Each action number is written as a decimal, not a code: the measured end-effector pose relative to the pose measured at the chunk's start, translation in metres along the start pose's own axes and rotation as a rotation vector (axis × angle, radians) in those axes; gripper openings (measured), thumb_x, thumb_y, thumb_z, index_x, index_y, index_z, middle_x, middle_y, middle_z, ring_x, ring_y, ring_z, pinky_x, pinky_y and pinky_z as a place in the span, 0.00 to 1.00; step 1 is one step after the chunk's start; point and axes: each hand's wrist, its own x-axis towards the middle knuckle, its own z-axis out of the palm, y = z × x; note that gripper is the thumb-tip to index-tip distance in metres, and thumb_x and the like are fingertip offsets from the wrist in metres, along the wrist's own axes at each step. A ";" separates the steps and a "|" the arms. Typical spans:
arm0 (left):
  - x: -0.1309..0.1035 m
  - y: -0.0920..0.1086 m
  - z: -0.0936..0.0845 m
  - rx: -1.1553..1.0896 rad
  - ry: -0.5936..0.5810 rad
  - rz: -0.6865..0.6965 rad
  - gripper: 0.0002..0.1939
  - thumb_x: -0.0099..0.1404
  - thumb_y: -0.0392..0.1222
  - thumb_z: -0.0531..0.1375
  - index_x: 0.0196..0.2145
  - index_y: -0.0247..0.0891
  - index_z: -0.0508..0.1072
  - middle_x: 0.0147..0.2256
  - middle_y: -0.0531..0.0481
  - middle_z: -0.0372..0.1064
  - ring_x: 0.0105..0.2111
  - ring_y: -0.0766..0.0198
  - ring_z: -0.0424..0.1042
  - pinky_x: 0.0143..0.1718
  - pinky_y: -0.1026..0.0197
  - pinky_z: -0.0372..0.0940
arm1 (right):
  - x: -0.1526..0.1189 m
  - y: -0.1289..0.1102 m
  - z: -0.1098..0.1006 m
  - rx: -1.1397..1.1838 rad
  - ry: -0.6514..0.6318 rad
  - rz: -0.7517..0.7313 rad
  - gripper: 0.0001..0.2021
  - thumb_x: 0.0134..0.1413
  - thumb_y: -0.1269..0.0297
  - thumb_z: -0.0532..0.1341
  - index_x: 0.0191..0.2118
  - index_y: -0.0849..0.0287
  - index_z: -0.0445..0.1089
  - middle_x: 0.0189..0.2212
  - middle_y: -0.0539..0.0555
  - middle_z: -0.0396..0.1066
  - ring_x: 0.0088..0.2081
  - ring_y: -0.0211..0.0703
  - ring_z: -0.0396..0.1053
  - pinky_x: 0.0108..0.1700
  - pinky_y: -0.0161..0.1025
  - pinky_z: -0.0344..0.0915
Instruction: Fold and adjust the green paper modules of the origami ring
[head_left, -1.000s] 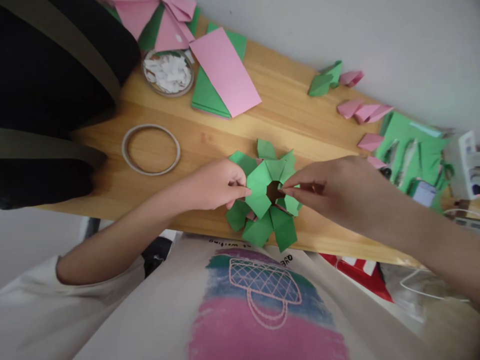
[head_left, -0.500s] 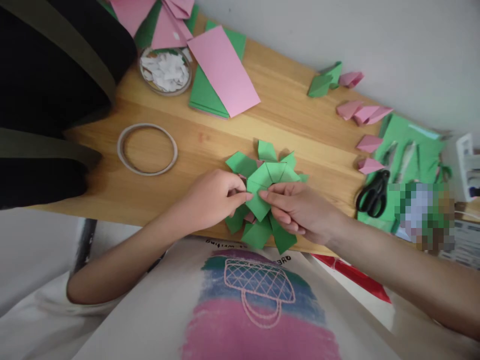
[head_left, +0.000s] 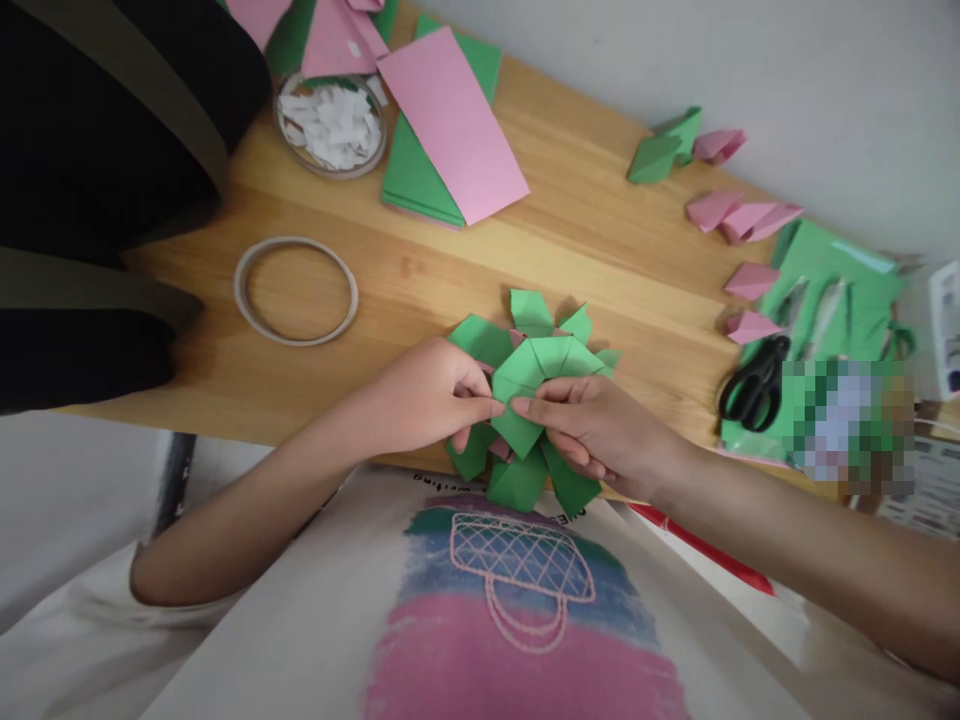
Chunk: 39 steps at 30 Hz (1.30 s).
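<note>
A folded green paper flower (head_left: 551,355) with pointed petals and bits of pink between them is at the table's near edge. My left hand (head_left: 442,395) pinches the left side of its raised green centre piece. From the right, my right hand (head_left: 592,425) grips the same centre piece between thumb and fingers, the thumb lying on top near the left thumb. Parts of the petals are hidden under both hands.
A roll of tape (head_left: 296,291) lies left on the wooden table (head_left: 585,235). Behind are a bowl of white paper bits (head_left: 330,125) and pink paper (head_left: 456,125) on green sheets. Folded pink pieces (head_left: 752,281) and black-handled scissors (head_left: 754,385) are right.
My right thumb has slid slightly left on the green centre piece, closer to my left thumb. The camera view has shifted a little.
</note>
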 end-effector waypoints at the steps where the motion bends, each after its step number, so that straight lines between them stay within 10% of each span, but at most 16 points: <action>1: 0.000 -0.001 0.000 -0.001 0.003 0.004 0.19 0.63 0.34 0.64 0.14 0.36 0.71 0.14 0.59 0.68 0.15 0.72 0.62 0.22 0.65 0.52 | -0.001 -0.001 0.001 0.011 0.010 0.006 0.19 0.63 0.64 0.62 0.20 0.57 0.61 0.04 0.39 0.54 0.06 0.26 0.46 0.09 0.24 0.39; 15: 0.001 0.006 0.002 0.065 0.192 0.041 0.22 0.65 0.36 0.61 0.13 0.36 0.68 0.14 0.57 0.68 0.18 0.70 0.66 0.25 0.65 0.56 | -0.020 -0.006 -0.011 -0.392 0.064 -0.135 0.17 0.67 0.64 0.54 0.25 0.56 0.67 0.05 0.40 0.55 0.08 0.29 0.48 0.12 0.28 0.45; 27: 0.046 0.029 -0.008 0.123 0.262 0.054 0.20 0.65 0.39 0.59 0.15 0.35 0.68 0.15 0.54 0.66 0.17 0.71 0.62 0.24 0.65 0.56 | -0.034 0.048 -0.061 -0.871 0.666 -1.094 0.11 0.66 0.63 0.58 0.44 0.61 0.76 0.26 0.50 0.75 0.22 0.35 0.69 0.25 0.34 0.61; 33: 0.006 0.012 -0.007 0.319 0.613 0.108 0.13 0.66 0.48 0.58 0.35 0.37 0.77 0.32 0.48 0.78 0.31 0.61 0.72 0.32 0.62 0.60 | -0.026 0.082 -0.060 -0.821 0.872 -1.295 0.09 0.65 0.64 0.59 0.47 0.60 0.73 0.37 0.59 0.78 0.38 0.48 0.76 0.36 0.42 0.72; 39: -0.034 -0.024 -0.019 0.485 0.705 0.080 0.14 0.66 0.49 0.56 0.35 0.40 0.77 0.31 0.49 0.78 0.30 0.59 0.75 0.34 0.60 0.67 | -0.002 0.110 -0.049 -0.776 0.966 -1.382 0.10 0.66 0.62 0.57 0.50 0.56 0.68 0.38 0.58 0.77 0.37 0.49 0.76 0.35 0.44 0.74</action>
